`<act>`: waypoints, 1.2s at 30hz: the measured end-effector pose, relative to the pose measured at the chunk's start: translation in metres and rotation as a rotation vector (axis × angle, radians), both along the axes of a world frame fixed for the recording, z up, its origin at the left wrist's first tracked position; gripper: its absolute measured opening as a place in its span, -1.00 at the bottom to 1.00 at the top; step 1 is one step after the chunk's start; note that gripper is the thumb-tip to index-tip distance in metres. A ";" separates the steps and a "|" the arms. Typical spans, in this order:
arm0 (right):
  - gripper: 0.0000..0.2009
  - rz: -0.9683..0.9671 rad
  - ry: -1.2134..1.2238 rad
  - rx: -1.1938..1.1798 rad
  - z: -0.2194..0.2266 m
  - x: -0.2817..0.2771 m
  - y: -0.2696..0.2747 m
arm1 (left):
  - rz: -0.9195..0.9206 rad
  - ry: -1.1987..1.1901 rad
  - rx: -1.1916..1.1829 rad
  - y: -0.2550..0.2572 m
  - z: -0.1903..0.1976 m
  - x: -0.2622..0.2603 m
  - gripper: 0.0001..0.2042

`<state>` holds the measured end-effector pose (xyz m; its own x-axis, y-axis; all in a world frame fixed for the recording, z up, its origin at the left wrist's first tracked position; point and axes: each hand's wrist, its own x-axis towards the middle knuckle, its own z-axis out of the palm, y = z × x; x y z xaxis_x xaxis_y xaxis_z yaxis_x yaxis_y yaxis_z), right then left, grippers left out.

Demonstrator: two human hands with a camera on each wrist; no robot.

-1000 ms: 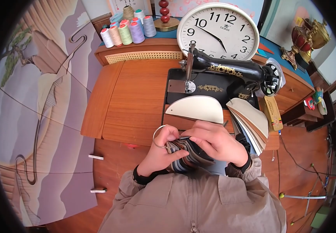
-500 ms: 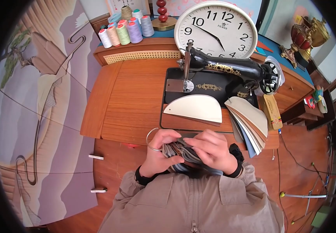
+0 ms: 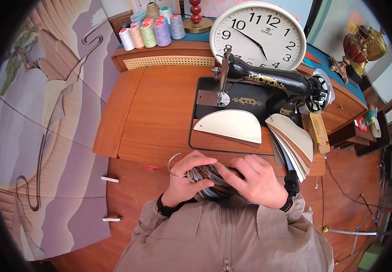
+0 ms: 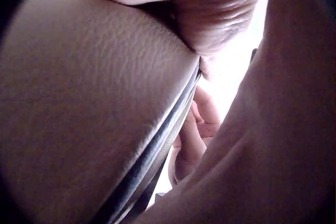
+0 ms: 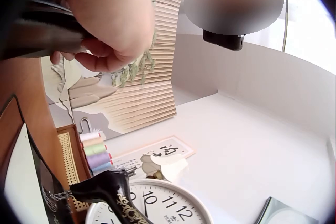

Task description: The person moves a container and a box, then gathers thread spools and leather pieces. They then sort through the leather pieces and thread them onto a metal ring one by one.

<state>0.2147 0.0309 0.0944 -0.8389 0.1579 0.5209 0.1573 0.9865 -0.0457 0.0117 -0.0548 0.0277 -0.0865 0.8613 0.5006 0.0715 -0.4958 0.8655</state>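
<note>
A thick bundle of leather swatches (image 3: 208, 192) on a metal ring (image 3: 172, 166) is held close to the person's front. The left hand (image 3: 182, 182) grips its ringed end, thumb on the near side and fingers on the far side. On the other side, the right hand (image 3: 260, 182) holds the swatches, its index finger reaching in among their edges. In the left wrist view a grained swatch (image 4: 94, 92) fills the left side, with darker layers stacked behind it. Dark swatches (image 5: 39, 37) show beside the right hand in the right wrist view; its fingertips are partly hidden.
Behind the hands, a cream half-round swatch (image 3: 230, 126) lies before the black sewing machine (image 3: 268, 79). Right of it fan out more swatches (image 3: 293, 140), beside a yellow box (image 3: 319, 132). Thread spools (image 3: 148, 35) and a large clock (image 3: 259, 36) stand at the back.
A dark grey swatch that stood up between the hands half a second ago is lowered. The right hand's index finger has moved in against the bundle. The left hand keeps its grip.
</note>
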 end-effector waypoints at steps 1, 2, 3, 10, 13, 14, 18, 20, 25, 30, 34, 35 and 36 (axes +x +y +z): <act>-0.53 0.002 0.009 -0.005 0.000 -0.002 0.000 | 0.010 -0.037 0.009 -0.001 -0.001 0.000 -0.53; -0.53 0.004 0.006 -0.006 -0.002 -0.003 0.000 | 0.012 -0.040 0.008 -0.001 -0.001 -0.001 -0.53; -0.52 0.025 0.039 -0.039 -0.003 -0.005 0.000 | 0.012 -0.076 0.005 -0.002 -0.001 -0.002 -0.55; -0.53 0.059 0.108 -0.312 -0.006 -0.021 -0.003 | 0.109 0.009 0.094 -0.003 -0.005 -0.014 -0.61; -0.66 0.108 0.083 -0.561 -0.009 -0.027 -0.001 | 0.081 -0.022 0.082 -0.005 -0.005 -0.020 -0.63; -0.66 0.108 0.080 -0.558 -0.009 -0.030 0.003 | 0.082 -0.025 0.084 -0.006 -0.007 -0.021 -0.63; -0.85 0.097 0.124 -0.850 -0.027 -0.047 0.031 | -0.009 -0.209 -0.010 -0.011 -0.015 -0.027 -0.65; -0.83 -0.028 0.103 -0.762 -0.055 -0.061 0.048 | -0.016 -0.246 -0.047 -0.013 -0.017 -0.032 -0.63; -0.80 -0.307 0.098 -0.390 -0.109 -0.083 0.075 | -0.019 -0.104 -0.069 -0.017 -0.021 -0.041 -0.64; -0.81 -0.262 0.079 -0.397 -0.119 -0.081 0.087 | -0.031 -0.090 -0.045 -0.017 -0.023 -0.042 -0.64; -0.92 -0.355 0.099 -0.231 -0.119 -0.089 0.079 | -0.037 -0.070 -0.056 -0.015 -0.020 -0.039 -0.65; -0.93 -0.356 0.132 -0.209 -0.117 -0.089 0.078 | -0.037 -0.054 -0.058 -0.015 -0.019 -0.038 -0.65; -0.93 -0.358 0.138 -0.208 -0.116 -0.088 0.082 | -0.040 -0.049 -0.057 -0.015 -0.018 -0.037 -0.65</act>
